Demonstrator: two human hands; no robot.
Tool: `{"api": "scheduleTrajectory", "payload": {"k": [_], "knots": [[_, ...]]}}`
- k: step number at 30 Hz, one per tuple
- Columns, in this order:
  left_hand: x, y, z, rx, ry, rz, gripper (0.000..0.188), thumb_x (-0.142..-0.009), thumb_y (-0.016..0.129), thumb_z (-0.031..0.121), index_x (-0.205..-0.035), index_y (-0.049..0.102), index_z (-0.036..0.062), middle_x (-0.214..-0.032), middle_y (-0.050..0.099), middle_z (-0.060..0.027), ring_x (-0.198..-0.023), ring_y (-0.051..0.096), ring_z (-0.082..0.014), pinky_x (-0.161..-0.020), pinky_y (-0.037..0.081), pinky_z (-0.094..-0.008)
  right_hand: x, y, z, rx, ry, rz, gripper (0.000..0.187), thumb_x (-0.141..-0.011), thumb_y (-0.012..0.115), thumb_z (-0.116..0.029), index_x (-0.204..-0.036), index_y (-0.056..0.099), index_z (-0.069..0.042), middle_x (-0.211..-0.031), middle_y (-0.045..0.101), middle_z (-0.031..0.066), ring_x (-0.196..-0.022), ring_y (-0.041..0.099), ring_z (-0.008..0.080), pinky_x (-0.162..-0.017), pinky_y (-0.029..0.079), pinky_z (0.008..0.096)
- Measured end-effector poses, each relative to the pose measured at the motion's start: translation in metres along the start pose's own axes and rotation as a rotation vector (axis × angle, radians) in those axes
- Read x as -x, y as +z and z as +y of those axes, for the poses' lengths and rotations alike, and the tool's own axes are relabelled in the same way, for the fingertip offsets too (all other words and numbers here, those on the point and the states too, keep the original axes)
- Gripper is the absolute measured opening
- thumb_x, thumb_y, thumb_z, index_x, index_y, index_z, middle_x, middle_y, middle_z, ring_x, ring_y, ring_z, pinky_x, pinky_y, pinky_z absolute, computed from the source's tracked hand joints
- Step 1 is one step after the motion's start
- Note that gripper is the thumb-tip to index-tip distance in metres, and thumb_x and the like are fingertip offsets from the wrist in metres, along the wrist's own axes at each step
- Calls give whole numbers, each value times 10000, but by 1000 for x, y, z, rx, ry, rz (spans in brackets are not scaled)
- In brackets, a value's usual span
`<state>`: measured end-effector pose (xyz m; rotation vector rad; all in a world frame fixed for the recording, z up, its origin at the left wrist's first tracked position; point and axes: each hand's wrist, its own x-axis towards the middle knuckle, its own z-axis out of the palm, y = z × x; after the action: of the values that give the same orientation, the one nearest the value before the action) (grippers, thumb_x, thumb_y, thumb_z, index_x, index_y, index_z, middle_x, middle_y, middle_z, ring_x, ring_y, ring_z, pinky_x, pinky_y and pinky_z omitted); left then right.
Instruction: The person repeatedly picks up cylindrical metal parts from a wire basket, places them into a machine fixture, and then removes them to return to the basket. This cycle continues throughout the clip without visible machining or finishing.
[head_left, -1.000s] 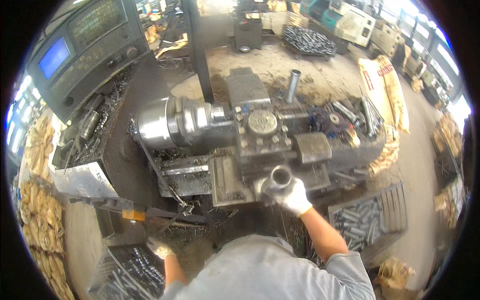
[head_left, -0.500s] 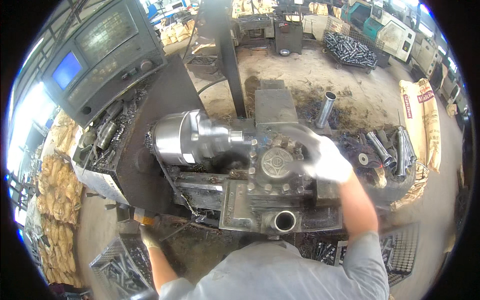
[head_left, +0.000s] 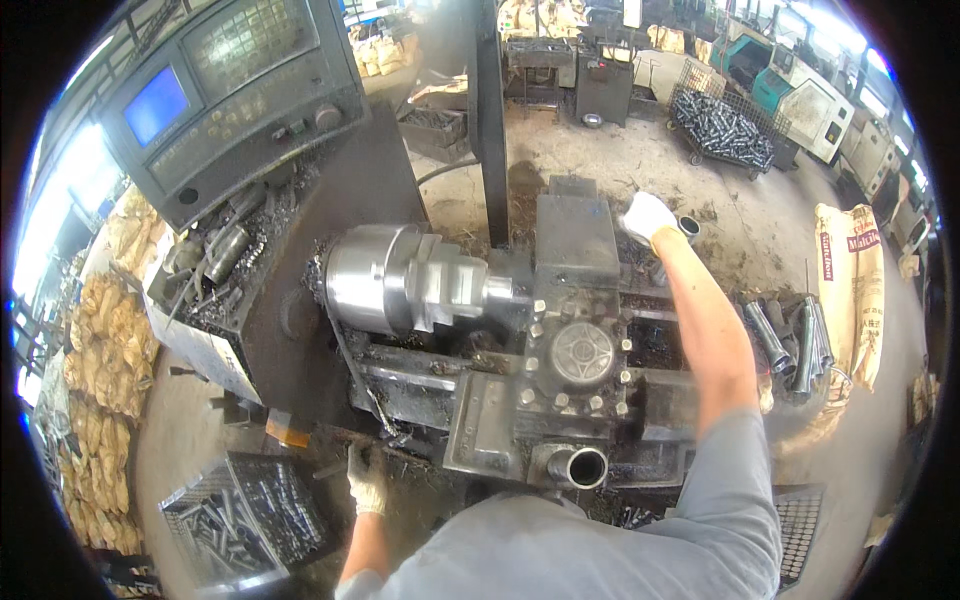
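Observation:
My left hand (head_left: pixel 367 482), in a soiled glove, is low in front of the lathe; its dark fingers seem closed around a thin lever (head_left: pixel 330 468). Reaching over the machine, my right hand (head_left: pixel 650 217), in a white glove, is curled into a fist beside an upright metal tube (head_left: pixel 689 228); what it grips, if anything, is hidden. The lathe's round chuck (head_left: pixel 372 280) holds a bright workpiece (head_left: pixel 500 289) pointing right. Between my arms is the tool post (head_left: pixel 583 353), ringed with bolts. Nearest me, a hollow tube end (head_left: pixel 586 467) sticks out of the carriage.
A control panel (head_left: pixel 215 115) with a blue screen stands at left, above a chip-covered ledge (head_left: pixel 200 335). Finished tubes (head_left: pixel 768 335) lie at right beside a paper sack (head_left: pixel 850 300). A crate (head_left: pixel 260 578) of metal parts sits low left; a loaded wire cart (head_left: pixel 725 125) stands far right.
My right hand has moved from over the tool post to the far side, beside the upright tube. My left hand has shifted right onto the lever. The workpiece, blurred before, looks sharper. The view has shifted.

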<state>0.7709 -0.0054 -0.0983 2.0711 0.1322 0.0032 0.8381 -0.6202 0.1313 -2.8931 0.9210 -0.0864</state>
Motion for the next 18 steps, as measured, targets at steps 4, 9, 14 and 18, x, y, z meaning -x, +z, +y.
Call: {"api": "scheduleTrajectory", "payload": {"k": [4, 9, 14, 18], "knots": [[-60, 6, 98, -320, 567, 57, 692, -843, 837, 143, -1457, 551, 1, -1405, 646, -275, -1355, 600, -451, -1154, 463, -563, -15, 19, -27, 7, -361, -66, 467, -864, 717, -370, -1175, 776, -26, -1172, 764, 263, -1076, 750, 399, -966, 593, 482], [-158, 55, 196, -745, 1103, 144, 975, -772, 896, 279, -1543, 400, -53, -1556, 475, -320, -1461, 463, -513, -1245, 333, -661, 8, 66, -140, -49, -724, -559, 609, -740, 823, -473, -1155, 777, -29, -1128, 781, 247, -1025, 760, 389, -904, 601, 467], [-194, 79, 210, -619, 1251, 279, 907, -812, 840, 351, -1510, 439, -67, -1506, 516, -318, -1430, 478, -534, -1214, 354, -652, -24, 74, -146, -43, -596, -981, 512, -776, 885, -396, -1098, 745, -24, -978, 790, 117, -891, 752, 291, -674, 599, 417], [-198, 61, 252, -678, 1264, 85, 900, -759, 856, 318, -1495, 483, -41, -1457, 560, -285, -1400, 502, -511, -1206, 376, -620, -36, 94, -144, -285, -570, -926, 537, -814, 882, -430, -1088, 772, 18, -846, 749, 100, -689, 650, 262, -639, 517, 431]]}}
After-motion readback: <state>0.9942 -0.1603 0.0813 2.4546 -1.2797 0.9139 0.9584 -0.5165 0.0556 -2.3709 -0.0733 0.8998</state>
